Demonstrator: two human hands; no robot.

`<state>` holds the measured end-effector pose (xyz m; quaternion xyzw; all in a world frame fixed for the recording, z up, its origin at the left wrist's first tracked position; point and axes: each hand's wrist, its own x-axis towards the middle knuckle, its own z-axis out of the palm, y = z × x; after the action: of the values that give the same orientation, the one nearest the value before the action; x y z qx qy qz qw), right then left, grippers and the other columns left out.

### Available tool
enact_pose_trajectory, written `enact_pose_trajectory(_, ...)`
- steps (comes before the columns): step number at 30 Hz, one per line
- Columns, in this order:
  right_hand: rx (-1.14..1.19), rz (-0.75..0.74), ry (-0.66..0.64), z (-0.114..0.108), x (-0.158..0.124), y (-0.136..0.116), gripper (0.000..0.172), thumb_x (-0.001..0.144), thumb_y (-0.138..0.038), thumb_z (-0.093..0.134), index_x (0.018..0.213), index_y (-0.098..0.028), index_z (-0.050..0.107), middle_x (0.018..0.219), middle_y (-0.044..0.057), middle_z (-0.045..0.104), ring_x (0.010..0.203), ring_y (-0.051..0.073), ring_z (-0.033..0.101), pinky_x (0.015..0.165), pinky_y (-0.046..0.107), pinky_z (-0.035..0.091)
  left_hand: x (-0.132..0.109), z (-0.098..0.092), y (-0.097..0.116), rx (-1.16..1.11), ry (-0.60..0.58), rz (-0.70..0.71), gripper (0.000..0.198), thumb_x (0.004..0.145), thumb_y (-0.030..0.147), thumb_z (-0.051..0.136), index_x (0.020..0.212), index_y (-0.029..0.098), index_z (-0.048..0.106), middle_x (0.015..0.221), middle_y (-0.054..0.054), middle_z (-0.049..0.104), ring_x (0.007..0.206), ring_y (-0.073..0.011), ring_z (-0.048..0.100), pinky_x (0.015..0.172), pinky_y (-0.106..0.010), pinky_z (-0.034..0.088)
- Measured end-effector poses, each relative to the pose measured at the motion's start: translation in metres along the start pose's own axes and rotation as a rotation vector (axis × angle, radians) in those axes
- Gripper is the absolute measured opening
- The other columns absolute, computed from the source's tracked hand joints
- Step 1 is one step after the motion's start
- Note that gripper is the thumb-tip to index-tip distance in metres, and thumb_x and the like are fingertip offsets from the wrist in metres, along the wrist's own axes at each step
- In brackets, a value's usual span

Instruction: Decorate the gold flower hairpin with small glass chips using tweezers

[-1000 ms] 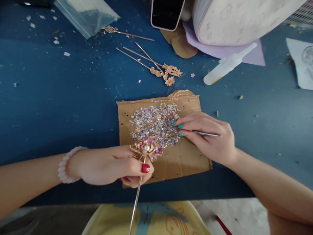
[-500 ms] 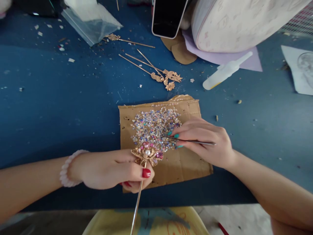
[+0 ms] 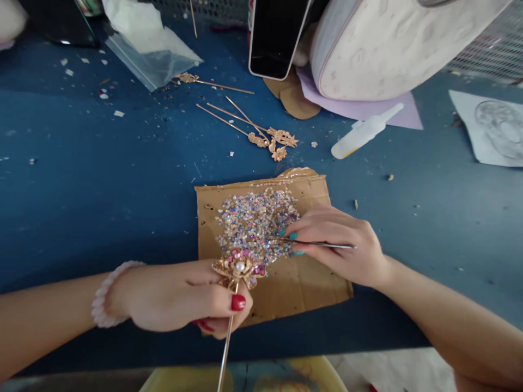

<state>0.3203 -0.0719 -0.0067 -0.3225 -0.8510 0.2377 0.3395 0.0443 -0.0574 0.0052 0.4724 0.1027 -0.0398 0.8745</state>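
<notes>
My left hand (image 3: 188, 296) is closed on a gold hairpin (image 3: 226, 348), whose flower head (image 3: 239, 268) carries a white pearl and pink stones. The hairpin's stem points down past the table edge. In my right hand (image 3: 343, 245), thin metal tweezers (image 3: 327, 244) are pinched between fingers with teal nails. Their tips are at the many small coloured chips (image 3: 257, 218) spread on a piece of cardboard (image 3: 302, 288). Whether the tips hold a chip is too small to tell. The flower head is just over the near edge of the chips.
Several gold hairpins (image 3: 280, 137) lie beyond the cardboard. Farther back are a plastic bag (image 3: 151, 62), a phone (image 3: 278, 38) and a pale rounded case (image 3: 392, 43). A white glue bottle (image 3: 362, 133) and a printed paper (image 3: 496, 130) lie on the right.
The view has shifted a little, so the table items appear lower. Both hands keep their grips, and the tweezers stay at the chips.
</notes>
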Motion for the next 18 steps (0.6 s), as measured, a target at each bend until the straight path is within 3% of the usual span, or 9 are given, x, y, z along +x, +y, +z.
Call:
enact_pose_trajectory(9, -0.030, 0.007, 0.030, 0.000, -0.001, 0.001, 0.008, 0.097, -0.021, 0.067, 0.090, -0.018, 0.066, 0.087, 0.006, 0.079, 0.080, 0.016, 0.077, 0.075, 0.032, 0.060, -0.001, 0.001, -0.004, 0.017, 0.029, -0.027, 0.044, 0.102, 0.044, 0.044, 0.066, 0.020, 0.046, 0.061, 0.002, 0.043, 0.052, -0.0132, 0.037, 0.048, -0.028, 0.029)
enact_pose_trajectory(18, -0.062, -0.010, 0.058, 0.000, -0.001, 0.004, 0.009, 0.097, -0.020, 0.066, 0.088, -0.019, 0.066, 0.084, 0.005, 0.079, 0.077, 0.016, 0.076, 0.073, 0.032, 0.061, 0.000, 0.005, -0.013, 0.034, 0.075, 0.031, 0.045, 0.103, 0.041, 0.040, 0.072, 0.016, 0.060, 0.059, 0.001, 0.049, 0.049, -0.0118, 0.040, 0.043, -0.021, 0.033)
